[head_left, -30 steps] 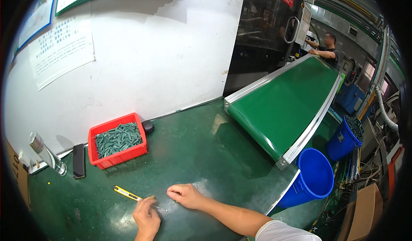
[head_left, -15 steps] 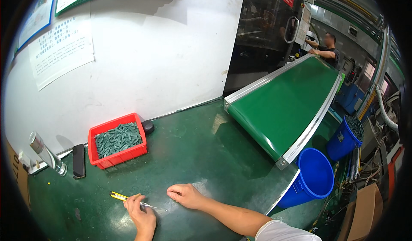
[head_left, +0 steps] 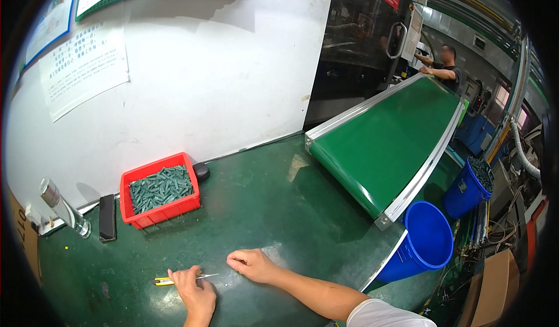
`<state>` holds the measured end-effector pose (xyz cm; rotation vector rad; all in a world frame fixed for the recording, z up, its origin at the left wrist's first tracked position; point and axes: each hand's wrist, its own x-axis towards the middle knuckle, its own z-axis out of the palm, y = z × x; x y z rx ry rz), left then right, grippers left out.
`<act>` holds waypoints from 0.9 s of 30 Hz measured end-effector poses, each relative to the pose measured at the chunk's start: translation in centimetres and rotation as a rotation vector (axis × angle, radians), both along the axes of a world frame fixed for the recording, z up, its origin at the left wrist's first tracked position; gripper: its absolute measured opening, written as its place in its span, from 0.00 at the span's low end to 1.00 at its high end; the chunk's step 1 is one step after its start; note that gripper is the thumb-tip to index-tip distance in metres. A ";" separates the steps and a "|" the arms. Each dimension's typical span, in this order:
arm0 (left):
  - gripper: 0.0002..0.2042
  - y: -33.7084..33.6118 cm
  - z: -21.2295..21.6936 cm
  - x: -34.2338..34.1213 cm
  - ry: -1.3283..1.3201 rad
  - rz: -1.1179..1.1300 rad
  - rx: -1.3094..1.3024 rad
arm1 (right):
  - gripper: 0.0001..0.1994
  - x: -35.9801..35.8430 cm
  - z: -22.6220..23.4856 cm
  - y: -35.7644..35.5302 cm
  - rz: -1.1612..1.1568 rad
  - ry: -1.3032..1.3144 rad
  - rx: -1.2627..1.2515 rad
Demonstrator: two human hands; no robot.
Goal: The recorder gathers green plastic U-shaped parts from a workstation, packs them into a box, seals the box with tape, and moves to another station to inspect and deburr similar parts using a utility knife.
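Note:
My left hand (head_left: 195, 290) is closed around a yellow utility knife (head_left: 163, 281) just above the green tabletop. Its thin blade sticks out past my fingers and points toward my right hand. The right hand (head_left: 251, 265) rests on the table a short way off, fingers curled and pressed together. Whatever lies in those fingers, if anything, is hidden. Farther away, against the wall, stands a red bin (head_left: 169, 212) holding a heap of small dark green strips (head_left: 161, 188).
Left of the bin are a black phone-like slab (head_left: 107, 218) and a clear bottle (head_left: 73, 215). A green conveyor belt (head_left: 387, 146) slopes onto the table's right side. Blue buckets (head_left: 428, 234) stand beyond the right edge. A person (head_left: 447, 71) works at the belt's far end.
My left hand has shifted slightly right and turned the knife, so its blade lies more level and nearer my right hand. The right hand has stayed in place.

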<state>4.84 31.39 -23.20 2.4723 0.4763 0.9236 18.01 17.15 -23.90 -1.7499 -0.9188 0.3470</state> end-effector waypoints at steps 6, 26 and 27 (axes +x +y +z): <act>0.14 0.0 -0.7 -0.1 0.004 -0.040 -0.057 | 0.09 0.0 -0.3 0.0 0.000 -0.007 0.003; 0.10 0.1 -1.0 0.0 -0.051 -0.091 -0.004 | 0.09 0.0 0.0 0.0 0.000 0.000 0.002; 0.10 0.2 -1.1 0.0 -0.032 -0.095 -0.023 | 0.10 0.0 0.0 -0.1 0.002 0.008 -0.004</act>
